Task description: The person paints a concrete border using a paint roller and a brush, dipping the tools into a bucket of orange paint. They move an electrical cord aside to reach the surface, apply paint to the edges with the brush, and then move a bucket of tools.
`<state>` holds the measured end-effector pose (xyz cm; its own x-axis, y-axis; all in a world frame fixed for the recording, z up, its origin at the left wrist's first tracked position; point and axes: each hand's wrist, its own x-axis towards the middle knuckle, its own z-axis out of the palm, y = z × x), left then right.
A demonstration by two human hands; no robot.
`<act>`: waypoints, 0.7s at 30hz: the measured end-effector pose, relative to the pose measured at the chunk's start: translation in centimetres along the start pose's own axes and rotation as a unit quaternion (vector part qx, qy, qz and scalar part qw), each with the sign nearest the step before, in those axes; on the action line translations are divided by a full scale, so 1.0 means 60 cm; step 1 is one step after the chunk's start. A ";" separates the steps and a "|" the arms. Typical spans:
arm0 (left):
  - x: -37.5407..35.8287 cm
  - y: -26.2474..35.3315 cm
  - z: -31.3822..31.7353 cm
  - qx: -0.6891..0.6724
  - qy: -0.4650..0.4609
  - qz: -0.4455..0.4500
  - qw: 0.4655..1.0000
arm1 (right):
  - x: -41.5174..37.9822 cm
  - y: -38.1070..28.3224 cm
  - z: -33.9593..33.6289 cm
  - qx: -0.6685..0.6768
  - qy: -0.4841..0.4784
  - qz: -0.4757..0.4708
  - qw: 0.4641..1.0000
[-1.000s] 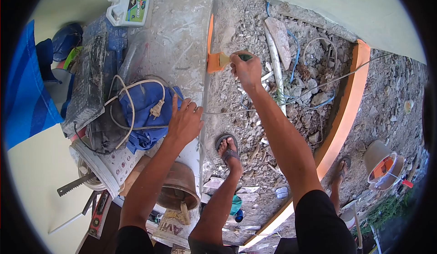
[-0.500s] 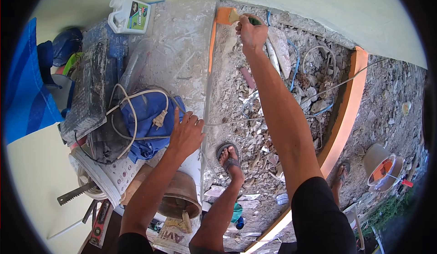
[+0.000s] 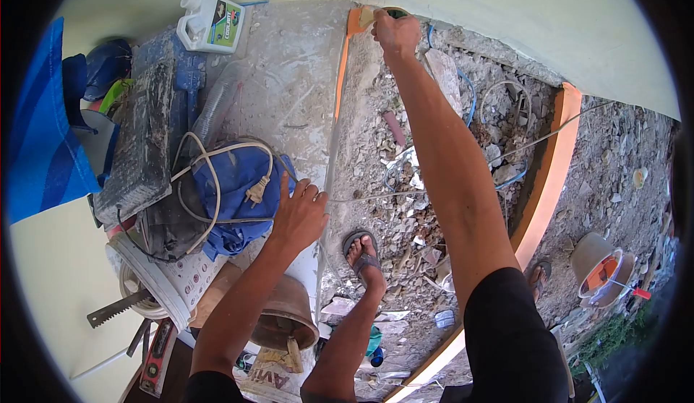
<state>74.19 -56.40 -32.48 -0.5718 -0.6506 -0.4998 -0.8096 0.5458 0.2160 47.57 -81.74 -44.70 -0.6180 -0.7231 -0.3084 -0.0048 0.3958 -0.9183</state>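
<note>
Head view, looking down on a raised concrete slab [image 3: 278,78] at left and a strip of broken rubble [image 3: 376,179] at its right. Far off, by the pale wall [image 3: 506,13], the person's right hand [image 3: 397,36] is closed around a paintbrush [image 3: 366,18] with a green handle. The brush, its bristles coated orange, meets the slab's edge near the far corner; an orange painted stripe [image 3: 342,78] runs along that edge toward the near side. The left hand [image 3: 300,213] grasps nothing: it lies palm down on the slab's edge, fingers spread, just beside a bundle of blue cloth [image 3: 235,179] with a pale cable and plug [image 3: 256,190] on top.

Farther back on the slab stands a white coolant bottle [image 3: 213,23]. At far left hangs a bright blue cloth [image 3: 47,135], with a dusty dark case [image 3: 141,143] to its right. Nearer, at left, are a white bucket [image 3: 173,276], a saw [image 3: 117,309], a red level [image 3: 157,359] and a brown pot [image 3: 285,309] lying tipped on its side. One sandaled foot [image 3: 361,250] stands on the rubble, close to the slab. At right, a low curved wall [image 3: 547,179] has an orange top, and beyond it a tilted bucket [image 3: 594,258] shows orange inside, beside a red-handled tool [image 3: 640,293].
</note>
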 end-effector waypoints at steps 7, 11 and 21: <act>-0.005 0.001 0.006 0.003 -0.002 -0.003 1.000 | -0.010 0.001 -0.003 0.012 0.028 -0.010 0.999; -0.007 0.003 0.008 0.000 -0.007 -0.007 1.000 | -0.047 0.024 -0.014 0.027 0.013 -0.009 1.000; -0.013 0.002 0.011 0.000 -0.029 -0.015 0.999 | -0.182 0.053 -0.078 0.136 -0.054 0.072 0.987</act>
<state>74.62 -55.50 -32.64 -0.5391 -0.6351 -0.5532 -0.8262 0.5262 0.2011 50.63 -69.97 -43.10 -0.5086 -0.7328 -0.4520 0.2979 0.3428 -0.8909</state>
